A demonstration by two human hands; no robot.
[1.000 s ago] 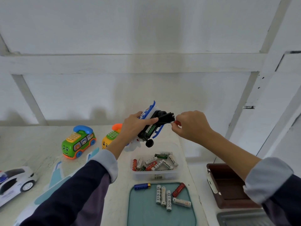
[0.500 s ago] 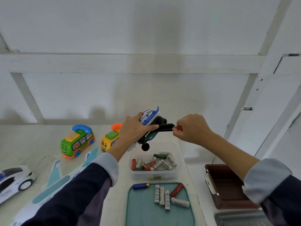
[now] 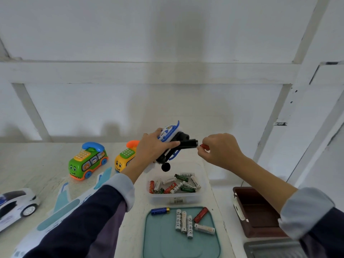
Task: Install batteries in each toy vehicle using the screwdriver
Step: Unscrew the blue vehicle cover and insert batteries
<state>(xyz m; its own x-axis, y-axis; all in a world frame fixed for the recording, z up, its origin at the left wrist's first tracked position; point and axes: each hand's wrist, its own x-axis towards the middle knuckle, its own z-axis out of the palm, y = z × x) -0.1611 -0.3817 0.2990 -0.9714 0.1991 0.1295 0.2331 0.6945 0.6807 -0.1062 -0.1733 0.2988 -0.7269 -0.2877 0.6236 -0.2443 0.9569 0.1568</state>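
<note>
My left hand grips a white and blue toy vehicle held up above the table, its black underside and wheels turned toward my right hand. My right hand is closed on a red-handled screwdriver, whose tip meets a black part of the toy's underside. A clear tub of loose batteries sits below the toy. A teal tray in front of the tub carries several more batteries, one of them blue.
A green bus-phone toy and a yellow one stand at the left. A white toy car sits at the far left edge, and a white and teal toy plane lies under my left arm. A brown box is at the right.
Both hands and the toy have sunk a little in view and the toy has tilted, its wheels swinging lower. The screwdriver stays at the toy's underside.
</note>
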